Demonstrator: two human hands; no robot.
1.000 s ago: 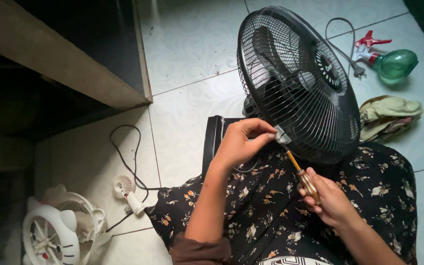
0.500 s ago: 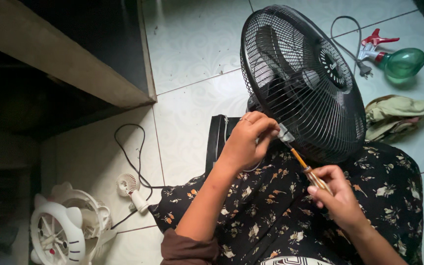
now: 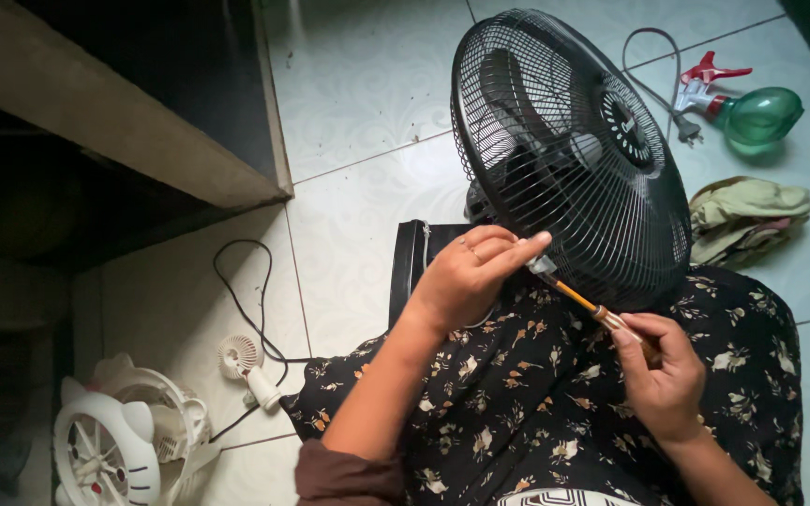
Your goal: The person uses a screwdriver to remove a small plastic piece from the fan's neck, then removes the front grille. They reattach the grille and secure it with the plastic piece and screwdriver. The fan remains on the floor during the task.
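Both hands keep their grip from the earlier frames: little has shifted, apart from the left hand (image 3: 469,276) sliding a touch along the lower rim of the fan (image 3: 574,155) and the screwdriver (image 3: 585,302) staying angled up at the same clip. I judge that the work on that rim clip is still going on, not finished.

Going left to right, with the fan as landmark: far to its lower left a small white fan (image 3: 110,450) lies on the floor (image 3: 367,94), and nearer, also lower left, a little white handheld fan (image 3: 246,367) sits with a black cord (image 3: 246,290) looping beside it. The left hand's fingers (image 3: 517,251) are curled shut, pinching the fan's lower rim at the grey clip. The fan itself stands tilted on the person's lap, against the dark flowered cloth, its black grille facing the camera. Just below the rim, the right hand (image 3: 663,375) is closed around the screwdriver's handle, the orange shaft pointing up-left to the clip.

Right of the fan, a crumpled greenish rag (image 3: 752,215) lies on the floor; above it, at the fan's upper right, rests a green spray bottle (image 3: 752,112) with a red and white trigger. No package or sign shows; the only label is a small round badge at the grille's centre.
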